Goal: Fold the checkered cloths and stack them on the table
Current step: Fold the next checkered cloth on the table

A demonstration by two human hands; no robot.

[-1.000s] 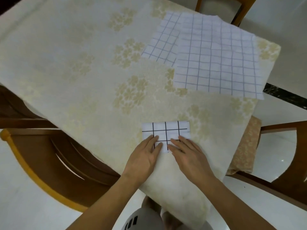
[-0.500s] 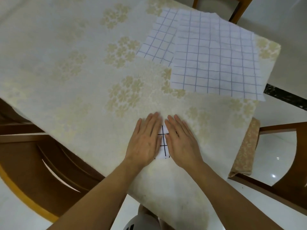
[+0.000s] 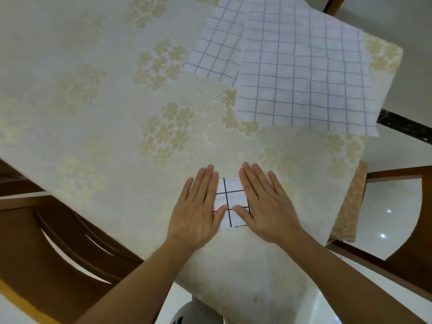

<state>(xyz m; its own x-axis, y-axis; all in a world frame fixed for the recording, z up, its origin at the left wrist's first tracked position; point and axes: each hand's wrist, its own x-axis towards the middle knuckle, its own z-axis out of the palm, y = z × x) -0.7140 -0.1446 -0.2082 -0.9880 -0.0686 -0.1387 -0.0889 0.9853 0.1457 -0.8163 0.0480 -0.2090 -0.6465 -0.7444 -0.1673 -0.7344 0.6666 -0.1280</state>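
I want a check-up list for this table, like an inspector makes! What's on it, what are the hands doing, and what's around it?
Surface: table under a cream cloth cover with pale gold flower prints.
Job's things: small folded cloth with black grid lines, near the front edge; two unfolded cloths with blue grid lines at the far right, the top cloth overlapping the lower cloth and hanging past the table edge.
Clutter: nothing seen.
Grippers: left hand and right hand lie flat, fingers straight, pressing the folded cloth from either side.
Cables: nothing seen.
Surroundings: wooden chairs left and right, glossy white floor.
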